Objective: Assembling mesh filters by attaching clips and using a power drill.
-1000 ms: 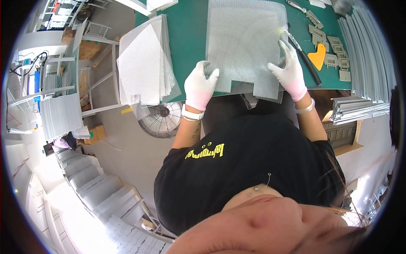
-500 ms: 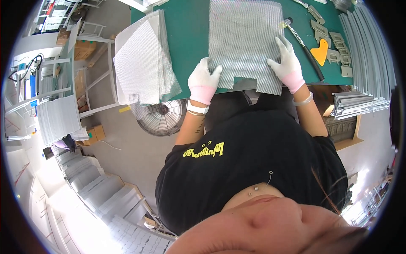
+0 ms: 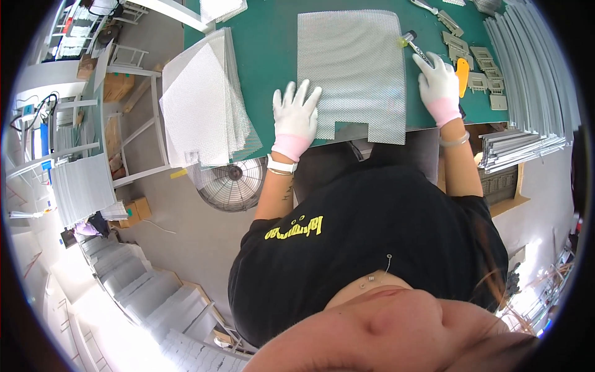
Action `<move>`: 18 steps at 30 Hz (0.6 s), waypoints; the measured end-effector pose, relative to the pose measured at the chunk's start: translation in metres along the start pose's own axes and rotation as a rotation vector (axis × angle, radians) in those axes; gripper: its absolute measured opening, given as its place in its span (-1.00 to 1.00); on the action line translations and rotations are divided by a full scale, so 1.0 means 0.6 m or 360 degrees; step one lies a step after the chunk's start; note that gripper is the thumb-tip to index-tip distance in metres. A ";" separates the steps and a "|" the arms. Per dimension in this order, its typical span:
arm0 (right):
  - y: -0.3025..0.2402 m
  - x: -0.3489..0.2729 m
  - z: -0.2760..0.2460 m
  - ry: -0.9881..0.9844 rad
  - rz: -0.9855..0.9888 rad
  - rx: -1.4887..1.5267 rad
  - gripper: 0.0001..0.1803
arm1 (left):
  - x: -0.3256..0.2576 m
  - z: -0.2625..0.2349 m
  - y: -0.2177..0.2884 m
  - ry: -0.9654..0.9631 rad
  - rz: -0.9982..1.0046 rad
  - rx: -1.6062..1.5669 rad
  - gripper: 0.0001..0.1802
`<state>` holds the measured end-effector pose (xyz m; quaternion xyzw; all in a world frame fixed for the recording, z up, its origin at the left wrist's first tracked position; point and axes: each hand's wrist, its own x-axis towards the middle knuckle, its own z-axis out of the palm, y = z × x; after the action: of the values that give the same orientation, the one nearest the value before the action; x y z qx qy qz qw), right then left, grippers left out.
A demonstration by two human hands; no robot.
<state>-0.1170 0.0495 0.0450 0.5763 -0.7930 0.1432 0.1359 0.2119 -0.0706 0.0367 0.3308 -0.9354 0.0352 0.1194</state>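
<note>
A grey perforated mesh sheet (image 3: 353, 68), with a rectangular notch in its near edge, lies flat on the green table (image 3: 266, 68). My left hand (image 3: 296, 118), in a white glove with a pink cuff, rests open with fingers spread at the sheet's left edge. To the right of the sheet lies a hammer (image 3: 419, 52) with a yellowish clear face and a dark handle. My gloved right hand (image 3: 440, 90) is closed over that handle, hiding most of it. Just beyond the hand, a yellow scraper (image 3: 462, 77) is partly covered.
Stacked mesh sheets (image 3: 201, 102) overhang the table's near edge on the left. Beige notched plates (image 3: 486, 65) lie at the right, beside a row of long grey strips (image 3: 533, 68). A round floor fan (image 3: 232, 183) stands below the table's left side.
My right hand has left the mesh sheet's right edge and moved right onto the hammer. The left hand has spread its fingers. The view has shifted slightly.
</note>
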 end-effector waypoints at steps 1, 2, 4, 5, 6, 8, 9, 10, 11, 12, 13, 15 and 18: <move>0.027 -0.001 0.008 -0.0044 -0.0006 -0.0006 -0.53 | 0.000 0.005 -0.001 -0.0104 -0.0004 -0.0105 -0.38; 0.041 0.000 0.009 -0.0088 -0.0016 -0.0012 -0.52 | 0.002 0.009 -0.002 -0.0207 -0.0011 -0.0211 -0.39; 0.061 -0.002 0.008 -0.0106 0.0037 -0.0052 -0.52 | -0.003 0.001 0.012 -0.0213 -0.0052 -0.0214 -0.38; 0.077 -0.004 0.012 -0.0099 0.0118 -0.0060 -0.52 | -0.009 -0.004 0.022 -0.0221 -0.0098 -0.0214 -0.37; 0.088 -0.004 0.013 -0.0092 0.0197 -0.0067 -0.53 | -0.016 -0.006 0.030 -0.0216 -0.0098 -0.0216 -0.37; 0.084 0.005 -0.002 -0.0083 0.0230 -0.0047 -0.58 | -0.033 -0.006 0.042 -0.0252 -0.0211 -0.0130 -0.34; 0.074 0.013 -0.008 0.0073 0.0082 -0.0019 -0.61 | -0.035 -0.007 0.043 -0.0278 -0.0228 -0.0094 -0.32; 0.060 0.019 -0.013 0.0229 -0.0065 0.0010 -0.63 | -0.036 -0.004 0.045 -0.0271 -0.0234 -0.0090 -0.32; 0.034 0.021 -0.018 0.0200 -0.0145 0.0146 -0.63 | -0.035 -0.004 0.047 -0.0272 -0.0258 -0.0059 -0.31; 0.007 0.023 -0.018 0.0111 -0.0276 0.0359 -0.59 | -0.034 -0.003 0.049 -0.0272 -0.0283 -0.0026 -0.30; -0.018 0.019 -0.013 -0.0033 -0.0362 0.0481 -0.49 | -0.033 -0.003 0.051 -0.0264 -0.0272 -0.0031 -0.30; -0.047 0.008 0.025 -0.0341 -0.0449 0.0314 -0.36 | -0.024 0.000 0.054 -0.0283 -0.0318 -0.0023 -0.28; -0.061 0.033 0.024 -0.0523 -0.0444 0.0106 -0.31 | -0.012 0.010 0.051 -0.0241 -0.0363 -0.0039 -0.29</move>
<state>-0.0887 0.0156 0.0416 0.7003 -0.7119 0.0534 0.0042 0.1967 -0.0432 0.0297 0.4353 -0.8984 -0.0150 0.0557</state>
